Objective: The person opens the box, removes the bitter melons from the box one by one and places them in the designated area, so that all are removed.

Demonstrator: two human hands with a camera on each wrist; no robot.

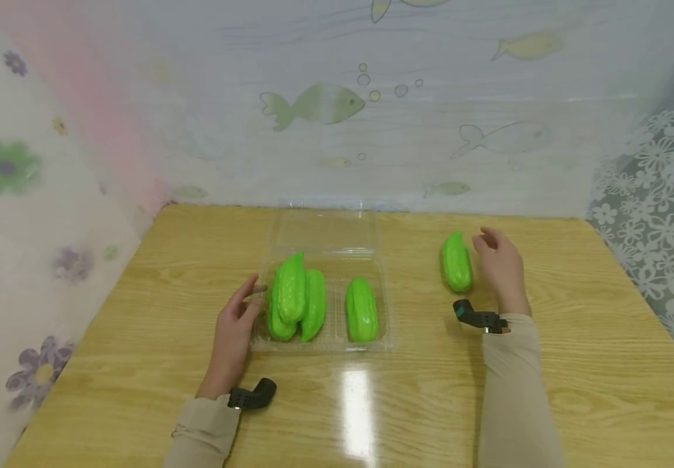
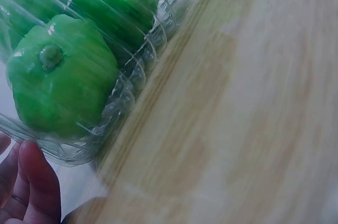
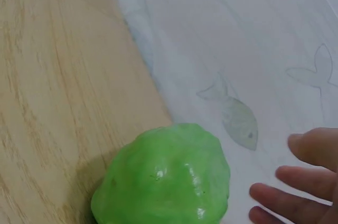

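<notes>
Loose green gourd (image 1: 457,263) lay on the table (image 1: 424,390), just left of your nearer right hand (image 1: 499,266), long axis toward the wall (image 1: 395,179); those fingers were parted, holding nothing. Your left hand (image 1: 236,325), fingers loose, was beside the clear container (image 1: 335,315).

No text, label, brand, number or sign can be read in the head view or either wrist view. The clear box (image 1: 335,305), green vegetables (image 1: 362,311) and wall (image 1: 313,156) show no legible lettering.
</notes>
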